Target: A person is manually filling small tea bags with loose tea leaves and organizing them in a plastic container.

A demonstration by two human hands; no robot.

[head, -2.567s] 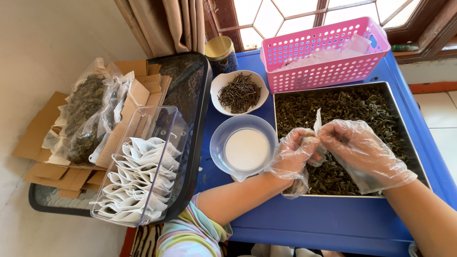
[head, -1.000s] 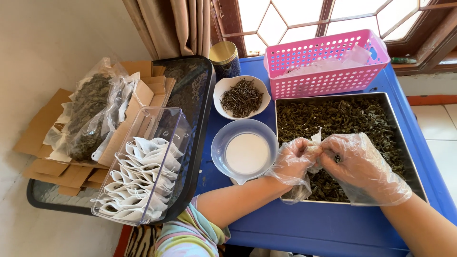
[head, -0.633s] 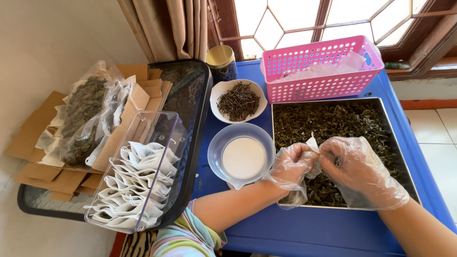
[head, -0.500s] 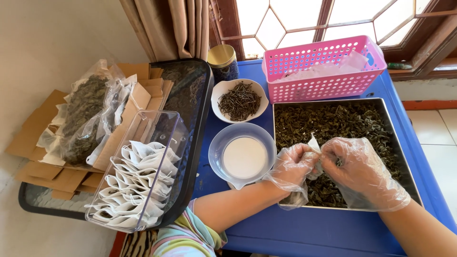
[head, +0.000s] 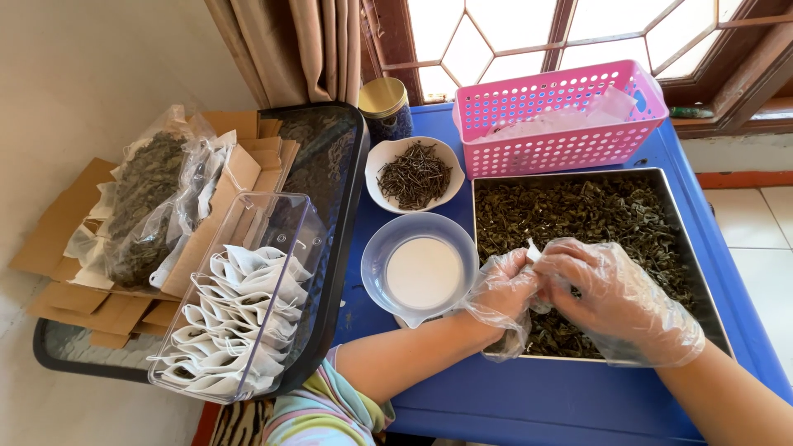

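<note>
One small white bag [head: 534,252] — pinched by both gloved hands, left hand [head: 501,291] and right hand [head: 615,299] (over one tray [head: 710,281]).

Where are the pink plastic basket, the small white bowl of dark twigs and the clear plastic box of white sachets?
pink plastic basket [head: 545,144], head view, on its perforated front wall.
small white bowl of dark twigs [head: 379,157], head view, on its left rim.
clear plastic box of white sachets [head: 266,216], head view, on its far transparent wall.

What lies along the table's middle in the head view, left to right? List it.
Bags of dried leaves → clear box of white sachets → clear bowl → left hand → right hand, both gloved, over the leaf tray.
</note>
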